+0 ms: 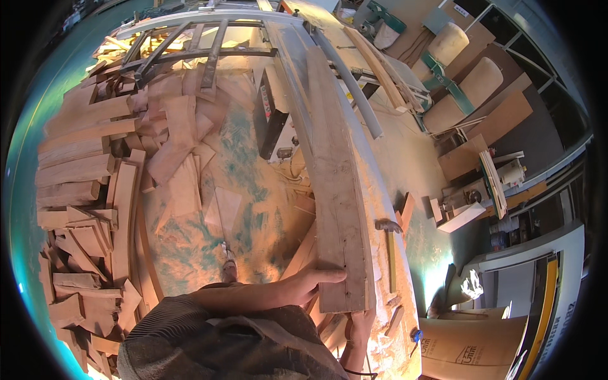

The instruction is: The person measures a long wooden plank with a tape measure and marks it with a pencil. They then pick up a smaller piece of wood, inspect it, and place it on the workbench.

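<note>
A long wooden board runs away from me along the left side of the saw table, its near end close to my body. My left hand grips the board's left edge near that end, the thumb lying on top and the other fingers out of sight beneath. At the near right corner, my right hand is closed against the same board. Most of its fingers are hidden by the wood.
Stacked offcuts cover the floor at the left. A control box stands left of the board, below a dark metal frame. Cardboard lies at the near right. Green dust-collector machinery stands far right.
</note>
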Action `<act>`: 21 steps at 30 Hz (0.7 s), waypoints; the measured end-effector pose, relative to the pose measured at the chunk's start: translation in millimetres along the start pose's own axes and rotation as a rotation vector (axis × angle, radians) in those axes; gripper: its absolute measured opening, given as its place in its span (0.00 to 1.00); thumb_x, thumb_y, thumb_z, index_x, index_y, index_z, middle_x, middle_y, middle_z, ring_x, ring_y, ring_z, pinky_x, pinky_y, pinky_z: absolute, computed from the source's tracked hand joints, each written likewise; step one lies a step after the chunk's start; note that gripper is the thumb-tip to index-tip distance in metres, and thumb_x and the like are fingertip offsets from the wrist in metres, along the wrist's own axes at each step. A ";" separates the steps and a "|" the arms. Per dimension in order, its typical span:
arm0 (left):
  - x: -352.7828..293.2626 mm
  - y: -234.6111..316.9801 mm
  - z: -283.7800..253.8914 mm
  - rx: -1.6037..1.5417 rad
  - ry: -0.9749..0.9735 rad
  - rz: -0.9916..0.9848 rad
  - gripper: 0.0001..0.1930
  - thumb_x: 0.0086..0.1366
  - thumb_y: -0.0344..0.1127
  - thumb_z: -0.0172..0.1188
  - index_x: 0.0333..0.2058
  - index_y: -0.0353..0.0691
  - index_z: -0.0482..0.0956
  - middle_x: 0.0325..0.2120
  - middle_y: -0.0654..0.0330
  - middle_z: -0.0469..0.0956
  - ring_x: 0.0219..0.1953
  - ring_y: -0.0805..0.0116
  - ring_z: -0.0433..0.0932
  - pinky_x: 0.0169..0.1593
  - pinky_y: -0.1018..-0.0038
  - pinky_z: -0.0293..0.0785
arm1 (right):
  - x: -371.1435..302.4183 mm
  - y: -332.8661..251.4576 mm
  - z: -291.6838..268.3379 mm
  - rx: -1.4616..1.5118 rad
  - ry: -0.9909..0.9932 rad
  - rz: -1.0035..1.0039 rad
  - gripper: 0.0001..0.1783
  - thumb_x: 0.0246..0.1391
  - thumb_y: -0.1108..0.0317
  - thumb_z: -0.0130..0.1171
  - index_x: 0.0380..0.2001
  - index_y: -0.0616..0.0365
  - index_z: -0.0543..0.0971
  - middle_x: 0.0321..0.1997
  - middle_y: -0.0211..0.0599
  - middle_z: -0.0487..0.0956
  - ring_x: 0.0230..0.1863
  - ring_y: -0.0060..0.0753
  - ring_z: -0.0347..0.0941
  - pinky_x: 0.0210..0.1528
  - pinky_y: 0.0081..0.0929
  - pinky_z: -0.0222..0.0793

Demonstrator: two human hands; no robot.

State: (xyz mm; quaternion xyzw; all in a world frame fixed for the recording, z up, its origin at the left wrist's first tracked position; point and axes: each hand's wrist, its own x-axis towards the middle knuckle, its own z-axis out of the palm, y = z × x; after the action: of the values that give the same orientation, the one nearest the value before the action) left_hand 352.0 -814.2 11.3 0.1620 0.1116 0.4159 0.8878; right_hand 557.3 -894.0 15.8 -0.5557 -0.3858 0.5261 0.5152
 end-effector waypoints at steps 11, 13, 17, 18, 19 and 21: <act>9.4 -37.2 -37.5 0.184 0.268 0.021 0.51 0.61 0.31 0.71 0.74 0.44 0.45 0.66 0.55 0.63 0.70 0.58 0.62 0.69 0.56 0.62 | -6.5 111.8 -45.4 0.340 -0.105 0.406 0.51 0.48 0.45 0.78 0.68 0.56 0.65 0.56 0.35 0.78 0.51 0.32 0.79 0.46 0.33 0.79; 14.5 -43.8 -43.3 0.246 0.289 0.033 0.52 0.60 0.29 0.70 0.74 0.46 0.42 0.67 0.53 0.61 0.70 0.57 0.62 0.68 0.55 0.64 | -5.7 115.9 -38.9 0.404 -0.142 0.416 0.52 0.49 0.45 0.77 0.70 0.55 0.63 0.61 0.35 0.76 0.57 0.35 0.78 0.50 0.36 0.80; 21.1 -61.9 -66.0 0.314 0.373 0.071 0.52 0.58 0.30 0.71 0.73 0.43 0.44 0.65 0.52 0.63 0.69 0.54 0.64 0.66 0.55 0.67 | -4.3 141.4 -36.4 0.550 -0.249 0.440 0.50 0.52 0.43 0.74 0.71 0.50 0.62 0.66 0.32 0.73 0.62 0.33 0.74 0.57 0.39 0.77; 22.7 -64.9 -70.6 0.357 0.400 0.081 0.52 0.58 0.30 0.72 0.73 0.42 0.44 0.65 0.51 0.63 0.68 0.54 0.64 0.66 0.55 0.68 | -3.0 149.1 -33.0 0.589 -0.276 0.435 0.50 0.52 0.42 0.73 0.71 0.49 0.63 0.67 0.31 0.72 0.62 0.33 0.73 0.58 0.39 0.77; 23.9 -67.8 -74.0 0.402 0.426 0.089 0.51 0.57 0.31 0.72 0.72 0.42 0.45 0.64 0.50 0.64 0.68 0.53 0.65 0.65 0.55 0.68 | -1.7 159.3 -30.7 0.628 -0.284 0.461 0.50 0.51 0.40 0.73 0.71 0.46 0.63 0.67 0.30 0.72 0.62 0.33 0.73 0.59 0.37 0.75; 28.1 -69.6 -68.4 0.407 0.457 0.046 0.51 0.56 0.31 0.73 0.71 0.41 0.46 0.63 0.50 0.65 0.67 0.53 0.66 0.64 0.56 0.69 | -5.2 169.4 -29.8 0.660 -0.221 0.538 0.52 0.49 0.36 0.73 0.71 0.46 0.64 0.66 0.30 0.72 0.62 0.33 0.73 0.60 0.36 0.75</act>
State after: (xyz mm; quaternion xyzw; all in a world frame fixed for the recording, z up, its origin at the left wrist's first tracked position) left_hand 395.8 -820.9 -80.1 0.2412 0.3855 0.4305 0.7796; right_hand 566.6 -933.0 -151.6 -0.3825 -0.0913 0.7930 0.4653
